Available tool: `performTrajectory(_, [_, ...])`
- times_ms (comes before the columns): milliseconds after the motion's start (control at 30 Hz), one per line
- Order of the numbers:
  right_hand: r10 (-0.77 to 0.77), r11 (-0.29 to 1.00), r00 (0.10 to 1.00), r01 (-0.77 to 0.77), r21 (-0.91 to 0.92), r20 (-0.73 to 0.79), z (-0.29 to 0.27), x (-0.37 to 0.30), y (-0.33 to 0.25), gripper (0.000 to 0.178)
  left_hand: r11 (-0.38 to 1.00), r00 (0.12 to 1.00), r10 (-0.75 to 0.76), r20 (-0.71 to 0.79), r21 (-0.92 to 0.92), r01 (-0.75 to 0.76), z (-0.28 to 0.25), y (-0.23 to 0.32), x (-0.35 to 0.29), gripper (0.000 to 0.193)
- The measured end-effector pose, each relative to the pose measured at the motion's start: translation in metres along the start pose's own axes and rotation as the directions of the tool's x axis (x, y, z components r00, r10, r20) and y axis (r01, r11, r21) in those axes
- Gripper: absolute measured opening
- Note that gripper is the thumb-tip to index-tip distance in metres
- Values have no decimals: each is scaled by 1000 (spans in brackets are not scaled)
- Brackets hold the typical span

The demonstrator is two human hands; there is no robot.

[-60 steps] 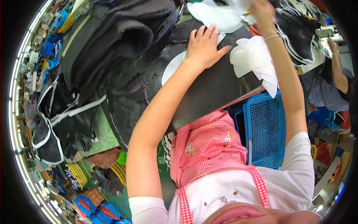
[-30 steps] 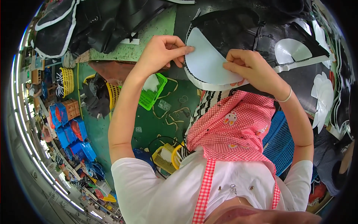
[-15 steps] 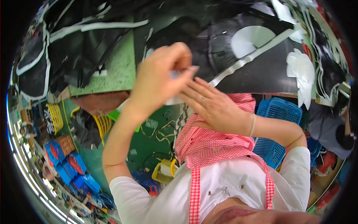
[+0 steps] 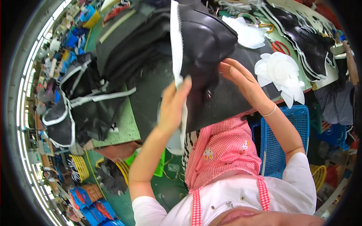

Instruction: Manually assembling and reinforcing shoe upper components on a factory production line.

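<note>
A glossy black moulded piece [image 4: 205, 35] with a white zigzag-edged strip [image 4: 175, 41] along its left side stands tilted over the black work mat [image 4: 149, 109]. My left hand [image 4: 171, 107] grips that strip edge, thumb on one side and fingers on the other; part of the fingers is hidden. My right hand [image 4: 243, 81] lies against the piece's right side, fingers stretched out. Below my left hand, a pale rounded sheet [image 4: 174, 145] hangs past the table's front edge.
White petal-shaped sheets [image 4: 279, 71] lie right of the mat, with more white sheets [image 4: 247, 32] behind. Red-handled scissors [image 4: 281, 47] lie between them. Black pieces with white edging [image 4: 60, 120] spread on the left. A blue basket [image 4: 284, 143] stands below the table at right.
My hands have come apart from over the table's front edge. The left now holds the black piece by its white strip, and the right touches its other side. The piece has been raised and turned.
</note>
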State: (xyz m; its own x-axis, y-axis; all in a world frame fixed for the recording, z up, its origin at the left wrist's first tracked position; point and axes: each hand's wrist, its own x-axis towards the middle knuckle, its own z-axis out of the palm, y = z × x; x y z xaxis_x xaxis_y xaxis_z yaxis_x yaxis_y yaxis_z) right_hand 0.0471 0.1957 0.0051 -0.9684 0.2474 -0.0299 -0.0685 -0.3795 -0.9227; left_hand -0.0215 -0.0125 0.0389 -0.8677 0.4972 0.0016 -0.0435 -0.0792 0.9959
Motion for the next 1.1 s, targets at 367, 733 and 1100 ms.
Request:
performTrajectory(367, [-218, 546, 729, 642, -539, 648, 24, -24, -91, 15, 788, 840, 496, 219, 293, -541, -40, 94, -2, 66])
performTrajectory(733, [372, 802, 696, 92, -590, 614, 18, 1, -82, 42, 819, 921, 368, 128, 424, -386, -2, 55, -15, 17])
performTrajectory(1100, [578, 705, 634, -73, -705, 513, 29, -19, -59, 42, 780, 934, 345, 98, 524, -343, 3, 35, -22, 21])
